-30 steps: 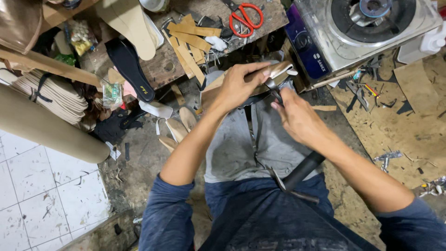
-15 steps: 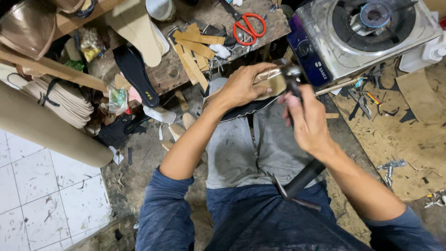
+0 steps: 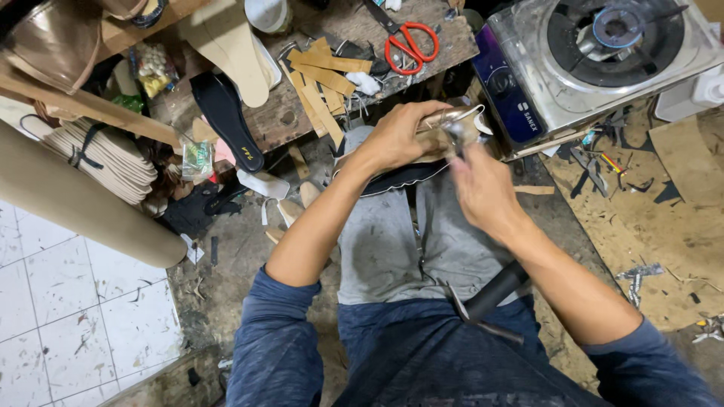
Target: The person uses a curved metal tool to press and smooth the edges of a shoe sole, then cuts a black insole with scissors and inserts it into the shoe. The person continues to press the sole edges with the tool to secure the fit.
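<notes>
Shoemaking at close range, seen from above. Clamped firmly around a tan shoe part (image 3: 441,124) at 12 o'clock of the lap: left hand (image 3: 400,136), fingers curled over its top. Closed on a small metal tool (image 3: 456,137), blurred, its tip touching the shoe part's right end: right hand (image 3: 483,192), just at 5 o'clock of the left. Rested across the thighs at 6 o'clock of both hands, untouched: a black-handled tool (image 3: 494,290). Spread over the wooden tabletop (image 3: 286,113) at 11 o'clock: a black insole (image 3: 226,117), tan strips (image 3: 320,79) and red scissors (image 3: 411,41). Parked at 1 o'clock: a gas stove (image 3: 603,53). Stacked at 9 o'clock: pale insoles (image 3: 105,154) beside a cardboard roll (image 3: 75,203). Judged midway at best: shoe part in hand and under the tool, dark trim (image 3: 400,177) hanging loose beneath it, no finished shoe anywhere visible, plenty of cut pieces lying unused.
</notes>
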Tool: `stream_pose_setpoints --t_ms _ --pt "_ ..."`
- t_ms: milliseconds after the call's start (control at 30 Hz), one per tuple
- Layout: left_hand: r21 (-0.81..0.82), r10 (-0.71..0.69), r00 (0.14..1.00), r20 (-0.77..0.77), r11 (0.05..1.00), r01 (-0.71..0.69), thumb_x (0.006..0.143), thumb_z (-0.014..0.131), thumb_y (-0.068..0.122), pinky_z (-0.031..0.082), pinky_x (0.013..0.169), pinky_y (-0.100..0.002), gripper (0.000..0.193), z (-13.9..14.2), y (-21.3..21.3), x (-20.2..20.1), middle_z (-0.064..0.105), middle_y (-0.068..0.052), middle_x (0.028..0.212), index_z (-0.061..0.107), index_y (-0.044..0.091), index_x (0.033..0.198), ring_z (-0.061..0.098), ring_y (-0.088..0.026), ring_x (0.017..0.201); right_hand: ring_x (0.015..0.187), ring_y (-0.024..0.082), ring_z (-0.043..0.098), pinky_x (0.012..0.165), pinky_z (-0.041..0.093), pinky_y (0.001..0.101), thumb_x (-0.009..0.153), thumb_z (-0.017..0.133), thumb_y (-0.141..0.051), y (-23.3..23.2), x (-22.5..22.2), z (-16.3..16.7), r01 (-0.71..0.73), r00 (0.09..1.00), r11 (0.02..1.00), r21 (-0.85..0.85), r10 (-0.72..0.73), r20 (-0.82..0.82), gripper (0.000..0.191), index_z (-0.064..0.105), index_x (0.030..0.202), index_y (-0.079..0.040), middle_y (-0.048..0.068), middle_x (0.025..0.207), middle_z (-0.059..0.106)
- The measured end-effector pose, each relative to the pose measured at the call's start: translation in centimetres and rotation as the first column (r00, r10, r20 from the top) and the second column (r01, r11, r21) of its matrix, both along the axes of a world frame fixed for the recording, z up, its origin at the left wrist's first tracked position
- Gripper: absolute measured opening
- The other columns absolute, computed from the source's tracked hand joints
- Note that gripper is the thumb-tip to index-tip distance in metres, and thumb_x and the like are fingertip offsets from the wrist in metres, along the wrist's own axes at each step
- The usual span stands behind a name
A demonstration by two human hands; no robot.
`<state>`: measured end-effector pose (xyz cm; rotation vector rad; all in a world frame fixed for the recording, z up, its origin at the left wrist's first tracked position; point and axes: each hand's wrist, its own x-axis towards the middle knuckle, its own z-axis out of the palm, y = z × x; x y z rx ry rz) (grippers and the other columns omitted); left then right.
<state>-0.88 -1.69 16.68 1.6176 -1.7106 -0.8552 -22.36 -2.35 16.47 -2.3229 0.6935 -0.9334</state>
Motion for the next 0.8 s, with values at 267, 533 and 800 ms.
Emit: stream_pose_setpoints --t_ms 267,533,800 --pt "-0.236 0.161 0.959 -0.235 0.947 -0.217 0.083 0.084 0.011 0.051 0.104 -0.035 0.056 2.1 0.8 -0.8 0.073 -0.011 0.127 0.062 0.006 0.134 0.069 -0.023 0.118 0.061 0.012 0.063 0.055 0.051 0.0277 0.111 0.04 -0.028 0.6 -2.0 -0.3 -0.052 0.963 0.868 0.493 -0.087 0.256 0.033 0.052 0.125 -0.001 0.008 0.085 0.069" --pt "-0.285 0.429 0.677 -0.599 0.676 -0.68 0.082 0.086 -0.002 0.055 0.103 -0.03 0.063 0.2 10.3 0.5 0.066 -0.009 0.125 0.055 0.0 0.137 0.064 -0.017 0.117 0.07 0.016 0.065 0.055 0.056 0.0319 0.107 0.054 -0.029 -0.2 -2.6 -0.2 -0.253 0.961 0.457 0.853 0.018 0.275 0.029 0.055 0.113 -0.001 0.013 0.094 0.067" --pt "-0.124 0.417 0.659 -0.626 0.781 -0.612 0.097 0.074 -0.001 0.054 0.097 -0.027 0.034 -5.5 14.0 0.5 0.073 -0.009 0.117 0.065 -0.001 0.13 0.066 -0.013 0.107 0.107 0.022 0.069 0.094 0.051 0.0353 0.101 0.06 -0.026 2.5 -0.6 -0.3 -0.344 0.861 0.695 0.631 0.502 -0.084 0.031 0.064 0.121 -0.003 0.01 0.111 0.073"
